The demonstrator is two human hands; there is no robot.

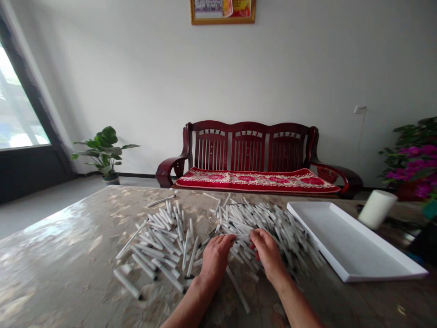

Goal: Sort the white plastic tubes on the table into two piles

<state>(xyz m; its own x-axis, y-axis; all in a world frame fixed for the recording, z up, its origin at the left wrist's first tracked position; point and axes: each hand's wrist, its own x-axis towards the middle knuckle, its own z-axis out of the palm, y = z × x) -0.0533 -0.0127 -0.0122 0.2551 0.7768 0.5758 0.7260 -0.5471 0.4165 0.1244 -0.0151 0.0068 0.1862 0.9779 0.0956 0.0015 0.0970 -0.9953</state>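
My left hand (pixel 215 257) is closed at the middle of the table, its thumb and fingers pinching one end of a whitish pen (pixel 242 237). The fingers of my right hand (pixel 268 253) are closed at the pen's other end. Both hands are above the near edge of a large pile of pale pens (pixel 273 223), many showing dark parts. To the left lies a smaller, looser group of pale pens (pixel 160 243), some with black ends. A single pale pen tube (pixel 238 290) rests between my forearms.
A shallow white box tray (pixel 336 274) lies right of the large pile, with a white cylinder (pixel 378 209) behind it. The table (pixel 68 273) has a patterned cover. Beyond stand a wooden bench (pixel 252 146), a potted plant (pixel 107 152) and purple flowers (pixel 414 166).
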